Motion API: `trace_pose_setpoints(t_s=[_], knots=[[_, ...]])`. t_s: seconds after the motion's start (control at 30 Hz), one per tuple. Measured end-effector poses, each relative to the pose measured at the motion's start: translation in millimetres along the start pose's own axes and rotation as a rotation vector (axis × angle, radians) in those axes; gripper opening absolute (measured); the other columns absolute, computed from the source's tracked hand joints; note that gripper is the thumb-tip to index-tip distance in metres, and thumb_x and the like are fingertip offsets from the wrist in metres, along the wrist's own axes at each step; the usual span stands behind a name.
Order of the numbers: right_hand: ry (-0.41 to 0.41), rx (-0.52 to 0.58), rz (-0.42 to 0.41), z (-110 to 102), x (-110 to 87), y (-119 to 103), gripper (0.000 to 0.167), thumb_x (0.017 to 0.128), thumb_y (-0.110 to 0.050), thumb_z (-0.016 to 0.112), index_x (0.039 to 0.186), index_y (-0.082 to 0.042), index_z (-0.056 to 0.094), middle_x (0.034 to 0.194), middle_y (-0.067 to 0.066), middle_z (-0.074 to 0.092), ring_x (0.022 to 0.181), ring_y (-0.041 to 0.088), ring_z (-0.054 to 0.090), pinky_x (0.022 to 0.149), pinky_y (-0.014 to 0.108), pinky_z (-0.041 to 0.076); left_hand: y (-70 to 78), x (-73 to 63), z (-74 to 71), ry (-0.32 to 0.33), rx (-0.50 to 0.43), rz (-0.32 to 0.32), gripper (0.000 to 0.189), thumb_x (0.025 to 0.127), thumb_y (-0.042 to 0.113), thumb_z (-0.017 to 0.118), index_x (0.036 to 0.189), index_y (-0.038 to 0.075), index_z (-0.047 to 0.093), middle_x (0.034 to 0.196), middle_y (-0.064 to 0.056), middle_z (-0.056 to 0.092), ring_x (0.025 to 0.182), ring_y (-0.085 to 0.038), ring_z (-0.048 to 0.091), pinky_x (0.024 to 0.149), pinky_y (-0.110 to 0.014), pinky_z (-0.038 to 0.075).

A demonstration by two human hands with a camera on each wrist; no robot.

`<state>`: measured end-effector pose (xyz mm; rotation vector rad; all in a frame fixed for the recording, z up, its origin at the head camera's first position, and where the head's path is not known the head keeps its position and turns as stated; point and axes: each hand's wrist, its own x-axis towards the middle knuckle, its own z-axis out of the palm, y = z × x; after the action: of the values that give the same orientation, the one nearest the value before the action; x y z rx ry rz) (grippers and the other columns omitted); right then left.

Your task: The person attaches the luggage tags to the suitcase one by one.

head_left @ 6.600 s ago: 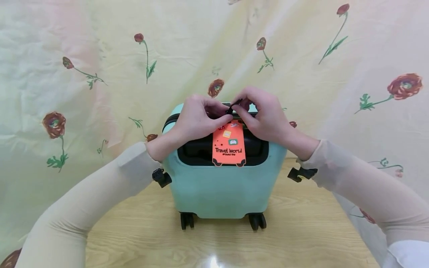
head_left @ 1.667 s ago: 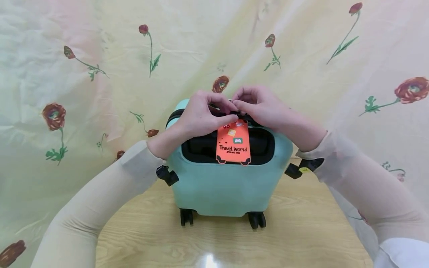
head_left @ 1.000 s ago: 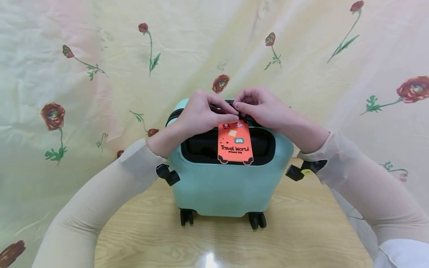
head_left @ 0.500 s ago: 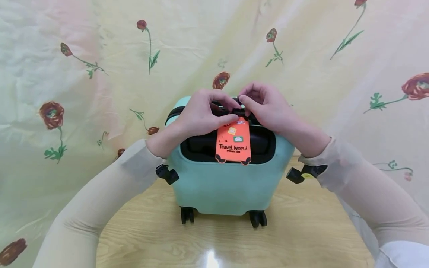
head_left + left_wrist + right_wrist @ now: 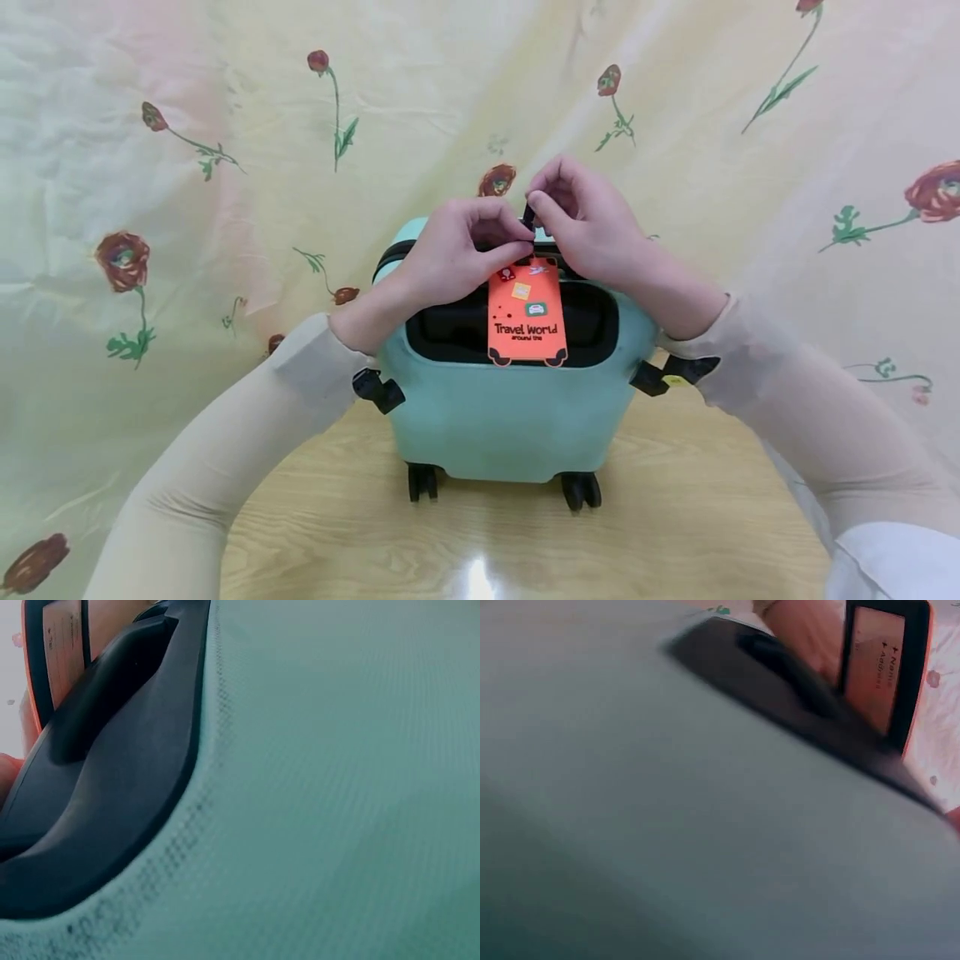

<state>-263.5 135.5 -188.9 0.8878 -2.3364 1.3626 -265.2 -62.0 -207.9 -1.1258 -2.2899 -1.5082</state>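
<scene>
An orange luggage tag [image 5: 527, 321] printed "Travel World" hangs before the black side handle [image 5: 446, 332] of a mint-green suitcase [image 5: 510, 425]. My left hand [image 5: 453, 254] pinches the tag's black strap [image 5: 528, 217] close above the tag. Higher up, my right hand [image 5: 588, 225] pinches the strap's upper end between thumb and forefinger. How the strap runs round the handle is hidden behind the fingers. In the right wrist view, the tag's back [image 5: 874, 671] shows a name and address panel. Part of the tag [image 5: 64, 656] also appears beside the handle in the left wrist view.
The suitcase stands upright on its black wheels [image 5: 580, 490] on a wooden table [image 5: 360, 542]. Close behind it hangs a floral cloth [image 5: 420, 100]. Small black wrist cameras sit under both sleeves, near the suitcase's sides.
My right hand has risen from beside my left fingers, drawing the strap end upward into view. The left hand stays nearly in place at the tag's top, and the suitcase has barely shifted.
</scene>
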Motion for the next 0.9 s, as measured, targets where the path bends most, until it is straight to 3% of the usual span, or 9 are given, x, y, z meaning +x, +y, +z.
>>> trace_pose_setpoints(t_s=[0.17, 0.37, 0.53, 0.67, 0.9], knots=[[0.1, 0.105, -0.049, 4, -3.7, 9, 0.012, 0.108, -0.002, 0.053, 0.114, 0.008, 0.057, 0.091, 0.001, 0.059, 0.08, 0.018, 0.056, 0.077, 0.019, 0.05, 1.0, 1.3, 1.1, 0.019, -0.026, -0.011, 0.008, 0.098, 0.004, 0.074, 0.104, 0.0, 0.075, 0.101, -0.014, 0.078, 0.087, -0.019, 0.075, 0.087, -0.03, 0.061], [0.119, 0.239, -0.012, 5, -3.5, 12, 0.013, 0.107, -0.003, 0.057, 0.113, 0.008, 0.061, 0.089, -0.005, 0.062, 0.079, 0.017, 0.054, 0.077, 0.022, 0.05, 0.6, -0.1, 0.0, 0.085, -0.062, -0.086, 0.013, 0.098, 0.008, 0.074, 0.109, 0.001, 0.069, 0.101, -0.015, 0.077, 0.087, -0.02, 0.074, 0.084, -0.028, 0.059], [0.138, 0.314, -0.036, 4, -5.8, 15, 0.005, 0.103, 0.002, 0.059, 0.106, 0.002, 0.063, 0.091, -0.004, 0.064, 0.082, 0.017, 0.057, 0.078, 0.021, 0.051, -0.6, 1.6, 0.7, 0.032, 0.026, -0.087, 0.014, 0.099, 0.016, 0.076, 0.104, 0.005, 0.081, 0.09, -0.009, 0.079, 0.077, -0.018, 0.07, 0.073, -0.027, 0.056], [0.178, 0.3, -0.117, 6, -6.5, 16, 0.014, 0.102, 0.004, 0.06, 0.103, -0.009, 0.065, 0.093, -0.003, 0.064, 0.084, 0.019, 0.059, 0.079, 0.021, 0.052, -0.2, 2.2, -0.4, 0.027, 0.084, -0.087, 0.017, 0.101, 0.022, 0.075, 0.096, 0.009, 0.085, 0.078, -0.005, 0.075, 0.069, -0.02, 0.062, 0.065, -0.027, 0.048], [0.271, 0.281, -0.241, 9, -7.6, 16, 0.02, 0.101, 0.008, 0.059, 0.106, -0.01, 0.065, 0.092, -0.007, 0.063, 0.076, 0.012, 0.057, 0.073, 0.019, 0.051, 2.6, 3.2, -0.8, 0.043, 0.169, -0.059, 0.016, 0.1, 0.022, 0.076, 0.097, 0.008, 0.085, 0.082, -0.007, 0.078, 0.071, -0.017, 0.067, 0.069, -0.026, 0.051]])
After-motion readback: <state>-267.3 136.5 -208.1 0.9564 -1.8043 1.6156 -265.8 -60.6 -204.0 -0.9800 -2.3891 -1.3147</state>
